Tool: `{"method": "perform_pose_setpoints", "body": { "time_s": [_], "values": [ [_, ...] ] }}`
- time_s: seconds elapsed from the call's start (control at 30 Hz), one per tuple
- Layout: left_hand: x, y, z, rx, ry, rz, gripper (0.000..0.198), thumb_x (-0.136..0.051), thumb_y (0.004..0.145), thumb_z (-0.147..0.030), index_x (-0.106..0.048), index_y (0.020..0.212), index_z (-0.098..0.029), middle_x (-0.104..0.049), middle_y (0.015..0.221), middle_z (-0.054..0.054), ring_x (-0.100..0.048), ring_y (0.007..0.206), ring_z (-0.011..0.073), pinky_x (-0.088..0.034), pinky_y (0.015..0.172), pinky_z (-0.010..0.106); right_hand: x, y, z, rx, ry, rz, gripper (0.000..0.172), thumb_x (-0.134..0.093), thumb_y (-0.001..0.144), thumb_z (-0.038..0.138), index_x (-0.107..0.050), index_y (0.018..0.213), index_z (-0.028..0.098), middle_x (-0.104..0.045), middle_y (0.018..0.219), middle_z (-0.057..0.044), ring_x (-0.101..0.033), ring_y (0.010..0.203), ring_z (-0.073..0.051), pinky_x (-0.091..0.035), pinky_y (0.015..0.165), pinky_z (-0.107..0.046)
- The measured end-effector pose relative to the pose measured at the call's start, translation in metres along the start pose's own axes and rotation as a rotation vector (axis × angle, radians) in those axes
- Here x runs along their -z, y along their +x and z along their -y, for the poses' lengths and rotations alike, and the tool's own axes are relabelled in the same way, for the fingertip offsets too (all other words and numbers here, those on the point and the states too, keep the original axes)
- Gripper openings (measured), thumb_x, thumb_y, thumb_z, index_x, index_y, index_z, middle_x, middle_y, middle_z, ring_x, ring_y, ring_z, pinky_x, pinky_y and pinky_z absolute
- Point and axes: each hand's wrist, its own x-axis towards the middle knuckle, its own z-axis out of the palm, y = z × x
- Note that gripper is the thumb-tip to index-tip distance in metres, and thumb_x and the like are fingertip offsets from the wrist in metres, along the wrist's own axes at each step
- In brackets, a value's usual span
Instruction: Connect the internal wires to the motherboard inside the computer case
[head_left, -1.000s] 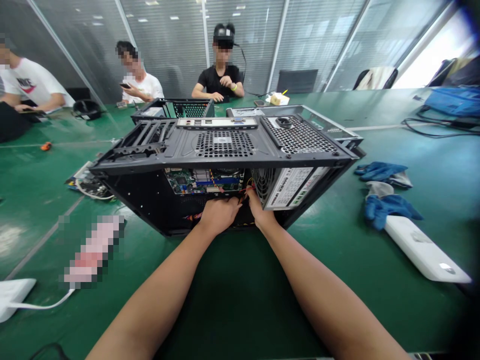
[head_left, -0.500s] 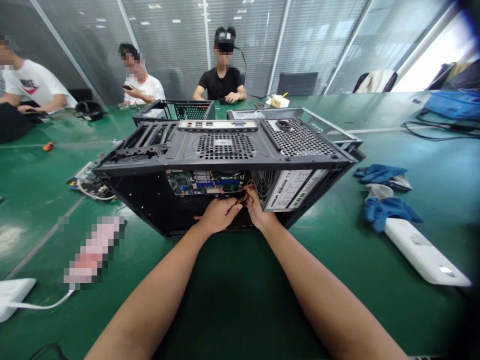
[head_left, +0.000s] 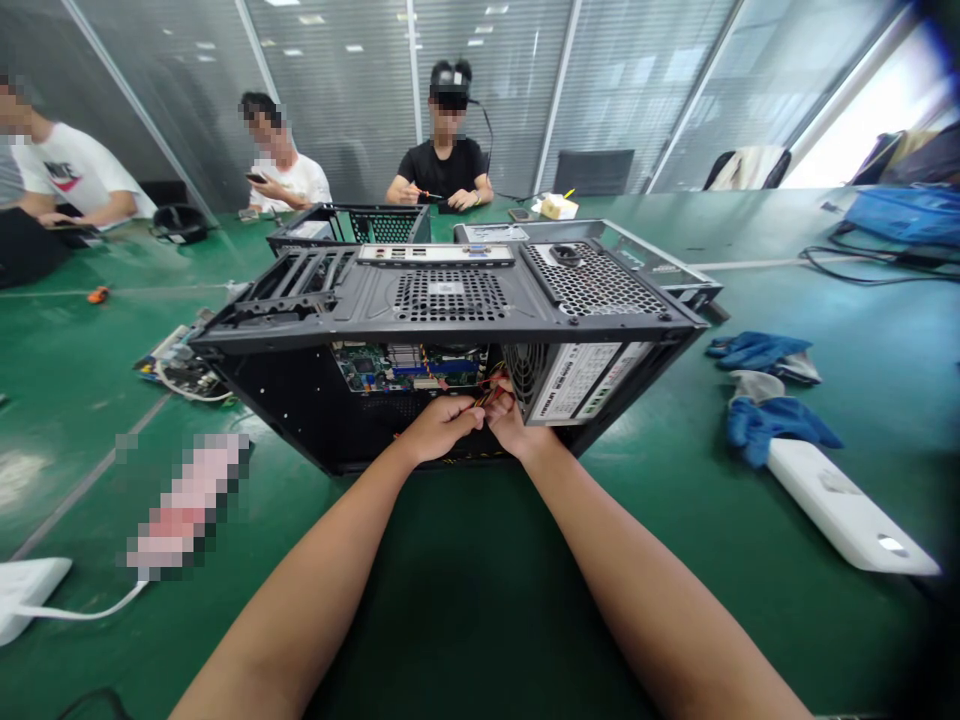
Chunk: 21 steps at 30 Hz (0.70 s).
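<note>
gripping wires (head_left: 487, 397): the left hand (head_left: 442, 428) is closed round a thin bunch, thumb on top.
helping: the right hand (head_left: 510, 426) has its fingers bent in on the same bunch, just beside the left; its tips are partly hidden.
wire feel: probably light, soft and bendy. best held near a plug end, with no hard yank, as a thin one could pop loose.
wire place: inside the open side of the black case (head_left: 363, 300), near the power box (head_left: 589, 382).
power box: looks hard and heavy, with smooth sides.
green board (head_left: 367, 366): further in; likely stiff but easy to hurt, so touch just the edges.
case: on the green tabletop (head_left: 652, 500); looks stiff, best held at both ends.
far side: a person (head_left: 444, 165) in a black top sits there.
</note>
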Motion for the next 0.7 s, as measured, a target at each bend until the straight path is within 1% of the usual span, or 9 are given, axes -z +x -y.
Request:
{"method": "perform_pose_setpoints", "body": {
  "time_s": [0.13, 0.27, 0.4, 0.53, 0.63, 0.7],
  "values": [
    [0.000, 0.000, -0.001, 0.031, -0.081, 0.016, 0.044, -0.049, 0.087, -0.057, -0.055, 0.074, -0.015, -0.041, 0.057, -0.005, -0.038, 0.054, 0.0093, -0.030, 0.054, 0.022, -0.002, -0.002, 0.001, -0.037, 0.122, -0.037, 0.010, -0.057, 0.084, 0.021, -0.054, 0.075, 0.022, -0.027, 0.044, 0.010, -0.027, 0.040, -0.008, -0.032, 0.040, -0.019],
    [-0.001, -0.001, -0.002, 0.041, -0.105, 0.022, 0.047, -0.049, 0.086, -0.061, -0.054, 0.074, -0.016, -0.039, 0.056, -0.006, -0.036, 0.054, 0.0095, -0.029, 0.053, 0.022, -0.003, -0.004, 0.000, -0.064, 0.177, -0.064, 0.014, -0.052, 0.087, 0.020, -0.056, 0.074, 0.020, -0.031, 0.045, 0.009, -0.028, 0.040, -0.007, -0.033, 0.041, -0.018],
    [-0.001, -0.001, -0.002, 0.051, -0.064, 0.029, 0.045, -0.049, 0.086, -0.060, -0.054, 0.075, -0.016, -0.041, 0.058, -0.005, -0.037, 0.055, 0.0099, -0.029, 0.054, 0.023, -0.004, -0.007, 0.003, -0.046, 0.159, -0.029, 0.017, -0.055, 0.088, 0.025, -0.054, 0.072, 0.021, -0.034, 0.049, 0.009, -0.026, 0.041, -0.007, -0.031, 0.040, -0.018],
    [-0.001, -0.001, -0.002, 0.054, -0.058, 0.041, 0.045, -0.049, 0.086, -0.060, -0.055, 0.076, -0.016, -0.043, 0.060, -0.004, -0.037, 0.056, 0.0097, -0.029, 0.054, 0.023, -0.006, -0.011, 0.007, -0.066, 0.147, 0.022, 0.023, -0.056, 0.090, 0.032, -0.052, 0.070, 0.022, -0.031, 0.048, 0.008, -0.025, 0.042, -0.008, -0.031, 0.040, -0.019],
    [0.000, -0.001, 0.001, 0.049, -0.116, 0.039, 0.047, -0.049, 0.086, -0.061, -0.054, 0.076, -0.016, -0.040, 0.058, -0.005, -0.035, 0.054, 0.0088, -0.027, 0.052, 0.022, -0.007, -0.013, 0.007, -0.093, 0.209, 0.068, 0.022, -0.054, 0.092, 0.028, -0.052, 0.071, 0.021, -0.029, 0.049, 0.008, -0.025, 0.042, -0.007, -0.032, 0.043, -0.018],
    [-0.001, 0.000, 0.004, 0.041, -0.164, 0.040, 0.047, -0.050, 0.086, -0.062, -0.053, 0.075, -0.016, -0.038, 0.057, -0.006, -0.033, 0.052, 0.0080, -0.025, 0.051, 0.022, -0.007, -0.014, 0.007, -0.093, 0.251, 0.069, 0.021, -0.053, 0.092, 0.025, -0.051, 0.072, 0.021, -0.030, 0.049, 0.009, -0.024, 0.042, -0.007, -0.032, 0.044, -0.018]
  ]
}}
